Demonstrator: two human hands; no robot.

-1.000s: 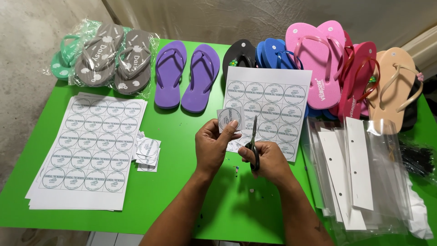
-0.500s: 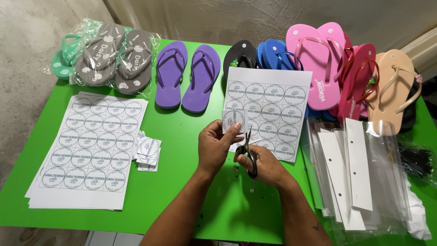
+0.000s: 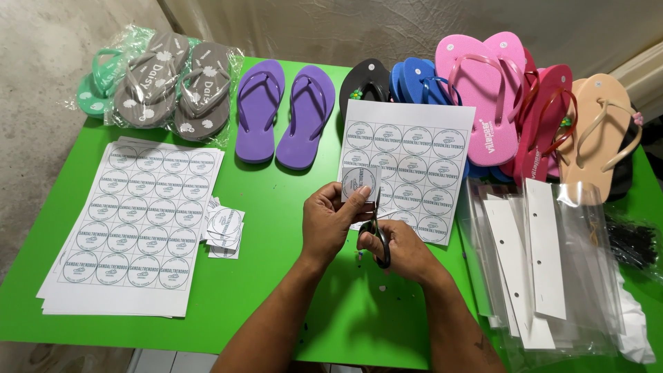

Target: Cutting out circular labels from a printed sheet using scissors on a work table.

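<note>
The green surface (image 3: 276,276) carries a row of flip-flops along its far edge, a stack of label sheets (image 3: 131,228) at the left, another label sheet (image 3: 414,166) in the middle and clear bags (image 3: 552,276) at the right. Above its centre, the left hand (image 3: 330,222) has its fingers pinched on a small cut label (image 3: 360,184), held just in front of the middle sheet. The right hand (image 3: 404,249) has its fingers closed through the handles of the scissors (image 3: 376,231), blades at the label's lower edge.

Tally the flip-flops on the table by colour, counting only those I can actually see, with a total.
Grey, bagged: 2
Mint green, bagged: 1 visible
Purple: 2
Black: 1
Blue: 2
Light pink: 2
Magenta: 1
Tan: 1
Total: 12 visible; stacked ones may hide more.
</note>
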